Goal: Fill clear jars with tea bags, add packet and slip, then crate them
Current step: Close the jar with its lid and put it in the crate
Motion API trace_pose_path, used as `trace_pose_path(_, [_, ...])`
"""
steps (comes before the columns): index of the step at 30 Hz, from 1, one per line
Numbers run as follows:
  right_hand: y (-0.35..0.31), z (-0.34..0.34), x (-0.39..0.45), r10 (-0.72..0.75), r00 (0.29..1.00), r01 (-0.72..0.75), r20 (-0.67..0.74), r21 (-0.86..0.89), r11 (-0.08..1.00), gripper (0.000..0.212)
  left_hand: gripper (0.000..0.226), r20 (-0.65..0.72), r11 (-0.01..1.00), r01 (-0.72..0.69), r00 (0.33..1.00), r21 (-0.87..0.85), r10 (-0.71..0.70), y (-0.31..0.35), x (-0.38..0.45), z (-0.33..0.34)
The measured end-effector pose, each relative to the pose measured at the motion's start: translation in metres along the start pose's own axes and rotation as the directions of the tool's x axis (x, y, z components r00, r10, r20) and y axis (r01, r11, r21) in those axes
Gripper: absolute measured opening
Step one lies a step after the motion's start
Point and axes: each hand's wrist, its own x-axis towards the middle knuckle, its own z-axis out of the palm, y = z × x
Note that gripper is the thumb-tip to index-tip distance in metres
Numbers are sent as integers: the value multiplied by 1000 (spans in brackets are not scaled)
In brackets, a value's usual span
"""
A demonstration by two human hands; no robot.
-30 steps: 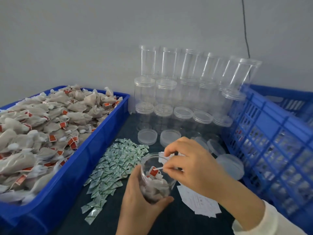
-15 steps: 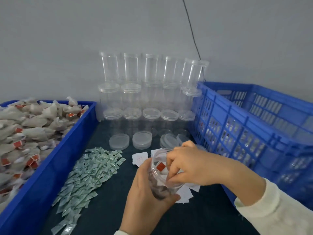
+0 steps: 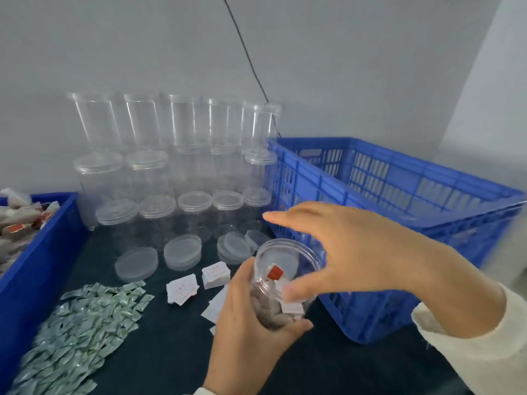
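Note:
My left hand grips a clear jar from below; the jar is tilted, lidless, and holds tea bags with a red tag and a white slip showing. My right hand hovers just above and to the right of the jar's mouth, fingers spread and empty, the forefinger pointing left toward the loose lids. White slips lie in small stacks on the dark table. Green packets are heaped at the lower left. The blue slatted crate stands at the right.
Empty clear jars, some lidded, are stacked in tiers against the grey wall. A blue bin of tea bags sits at the left edge. A black cable runs down the wall behind the jars.
My right hand has come out of the jar's mouth and opened above it, after pushing something in. The view has swung right, showing more of the crate.

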Motion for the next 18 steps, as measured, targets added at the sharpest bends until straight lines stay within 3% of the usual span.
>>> trace_pose_path(2, [-3,0,-2,0,995,14,102,-137,990,103,103,24,1000,-16,1000,-3,16,4,6,7])
trace_pose_path(4, [1,-5,-3,18,993,6,118,-201,980,100,103,33,999,-41,999,-19,42,10,13,15])
trace_pose_path(7, [10,-21,-4,75,989,-52,127,-179,983,95,105,32,996,-86,996,-37,88,21,24,26])
trace_pose_path(12, [20,-58,0,102,984,-80,147,-152,985,72,130,38,988,-108,993,-106,113,42,43,39])
trace_pose_path(15, [30,-93,5,133,983,-121,126,-99,988,72,122,2,960,-237,971,-147,240,50,55,41])
trace_pose_path(18, [46,-137,12,181,983,-180,15,-55,982,77,112,-29,957,-275,961,-95,274,45,64,38])
